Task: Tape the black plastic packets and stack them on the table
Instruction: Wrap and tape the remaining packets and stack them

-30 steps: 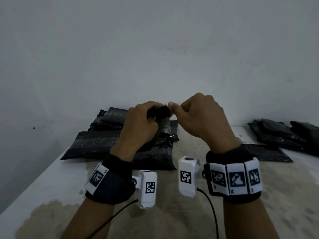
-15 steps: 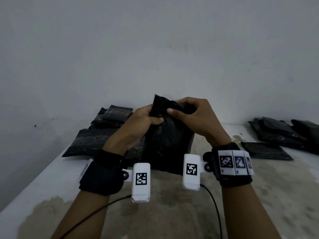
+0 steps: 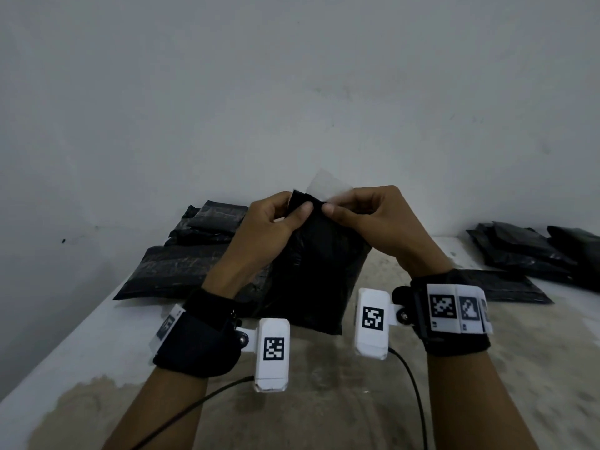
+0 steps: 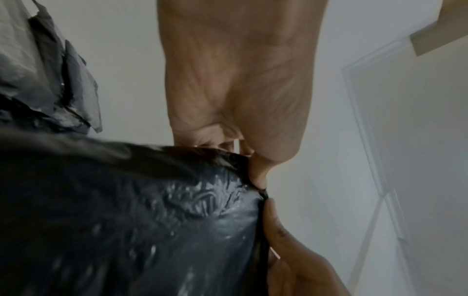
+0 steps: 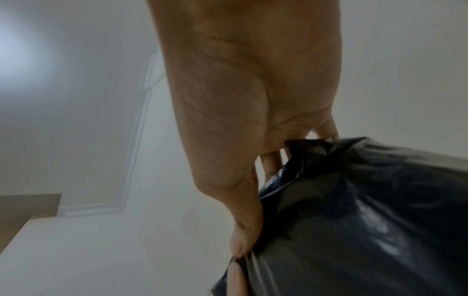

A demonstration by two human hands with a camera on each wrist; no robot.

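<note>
A black plastic packet stands upright over the table, its lower edge close to the tabletop. My left hand pinches its top edge on the left, thumb in front. My right hand pinches the top edge just beside it. A pale translucent strip sticks up from the packet's mouth behind my right fingers. In the left wrist view the glossy packet fills the lower left below my left hand. The right wrist view has the packet at lower right, my right hand on its edge.
A stack of black packets lies at the back left against the wall. Another pile of packets sits at the back right, with one flat packet in front of it. The stained tabletop stretches toward me.
The packet went from bunched in my hands above the left stack to hanging upright. My hands have closed in on its top edge, and the pale strip now shows above it.
</note>
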